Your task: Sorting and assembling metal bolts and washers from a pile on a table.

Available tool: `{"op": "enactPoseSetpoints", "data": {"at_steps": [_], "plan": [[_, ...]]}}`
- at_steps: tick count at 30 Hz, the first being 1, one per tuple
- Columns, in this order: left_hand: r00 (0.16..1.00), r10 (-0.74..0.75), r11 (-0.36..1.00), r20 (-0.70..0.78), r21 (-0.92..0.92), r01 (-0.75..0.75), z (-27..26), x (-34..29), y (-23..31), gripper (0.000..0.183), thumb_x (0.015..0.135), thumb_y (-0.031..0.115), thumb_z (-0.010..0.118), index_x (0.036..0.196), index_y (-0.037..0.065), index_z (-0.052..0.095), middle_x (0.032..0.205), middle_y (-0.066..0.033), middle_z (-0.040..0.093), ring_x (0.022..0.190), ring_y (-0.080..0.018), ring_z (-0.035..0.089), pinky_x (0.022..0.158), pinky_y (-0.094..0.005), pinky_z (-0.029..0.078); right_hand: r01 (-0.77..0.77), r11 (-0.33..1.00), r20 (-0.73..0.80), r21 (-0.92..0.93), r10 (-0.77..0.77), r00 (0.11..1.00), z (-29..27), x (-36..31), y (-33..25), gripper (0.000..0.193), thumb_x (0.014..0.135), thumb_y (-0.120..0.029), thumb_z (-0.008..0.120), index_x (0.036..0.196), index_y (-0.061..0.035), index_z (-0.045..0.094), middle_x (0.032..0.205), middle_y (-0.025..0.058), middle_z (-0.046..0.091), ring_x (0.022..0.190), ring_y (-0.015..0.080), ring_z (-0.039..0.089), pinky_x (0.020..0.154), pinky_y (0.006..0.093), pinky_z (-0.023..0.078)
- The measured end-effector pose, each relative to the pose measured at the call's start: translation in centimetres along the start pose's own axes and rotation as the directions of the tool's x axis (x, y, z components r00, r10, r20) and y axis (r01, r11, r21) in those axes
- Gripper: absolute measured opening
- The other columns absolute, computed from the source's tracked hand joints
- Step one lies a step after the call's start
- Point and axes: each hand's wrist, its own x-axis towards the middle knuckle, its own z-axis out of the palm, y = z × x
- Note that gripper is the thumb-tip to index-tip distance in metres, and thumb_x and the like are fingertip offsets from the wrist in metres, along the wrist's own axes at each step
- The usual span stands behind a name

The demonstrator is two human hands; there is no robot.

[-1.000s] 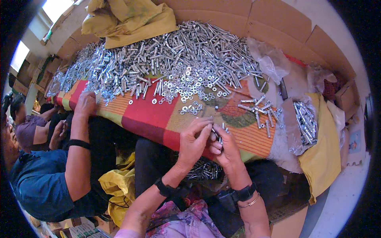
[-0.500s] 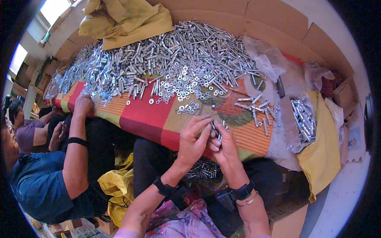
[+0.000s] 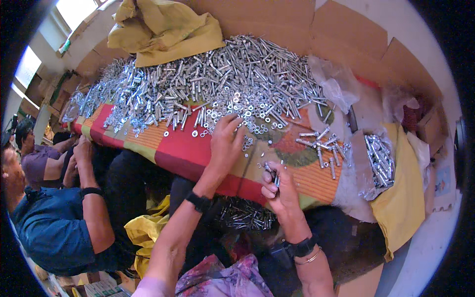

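My left hand [image 3: 226,146] reaches over the loose washers [image 3: 255,127] at the near edge of the metal pile. Its fingers are bent downward and a little apart, and I make out nothing held in them. Nearer to me and to the right, my right hand [image 3: 283,193] is closed around a few silvery bolts [image 3: 271,172], whose ends stick out by the thumb. Beyond both hands lies a large heap of bolts with sleeves [image 3: 208,72]. To the right, several assembled bolts [image 3: 320,143] are scattered on the patterned cloth [image 3: 180,153].
An open box lined with plastic [image 3: 380,161] holds more bolts at the right, beside yellow cloth [image 3: 396,198]. Cardboard [image 3: 346,27] walls the back. Below the table edge is another lot of metal parts [image 3: 245,214]. Co-workers [image 3: 54,222] sit at the left.
My left hand has left my right hand and moved forward to the washers. The right hand stays closed on the bolts, slightly lower. The nearest co-worker's hand has drawn back from the pile.
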Motion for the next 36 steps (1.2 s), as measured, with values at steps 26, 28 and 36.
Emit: {"op": "enactPoseSetpoints", "data": {"at_steps": [26,28,36], "plan": [[0.976,-0.145,0.932,0.161,-0.309,0.189,-0.4,-6.6,5.6,0.017,0.081,0.012,0.054,0.092,0.000,0.054,0.087,-0.0149,0.056,0.087,-0.0315,0.055,0.074,-0.0378,0.043,0.014,1.000,-0.037,0.017,-0.014,0.999,-2.7,2.2,0.9,0.018,0.086,-0.026,0.052,0.079,-0.0095,0.050,0.052,-0.0029,0.045,0.031,0.0034,0.035,0.023,0.0175,0.027],[0.972,-0.161,0.930,0.169,-0.302,0.207,-0.8,-6.4,6.3,0.017,0.081,0.013,0.053,0.092,0.000,0.054,0.087,-0.0146,0.056,0.087,-0.0314,0.055,0.075,-0.0374,0.043,0.022,1.000,-0.067,0.010,-0.021,0.998,-2.5,2.1,1.0,0.018,0.085,-0.025,0.052,0.078,-0.0098,0.049,0.051,-0.0031,0.044,0.030,0.0036,0.034,0.023,0.0177,0.027],[0.944,-0.221,0.761,0.245,-0.562,0.324,-0.6,-6.7,7.1,0.021,0.081,0.014,0.056,0.095,-0.001,0.056,0.089,-0.0085,0.057,0.083,-0.0221,0.056,0.078,-0.0318,0.044,0.473,0.442,0.083,-0.762,-0.658,0.748,-2.7,1.3,0.8,0.022,0.087,-0.021,0.048,0.096,-0.0020,0.053,0.084,0.0112,0.058,0.071,0.0170,0.057,0.062,0.0265,0.047]]}}
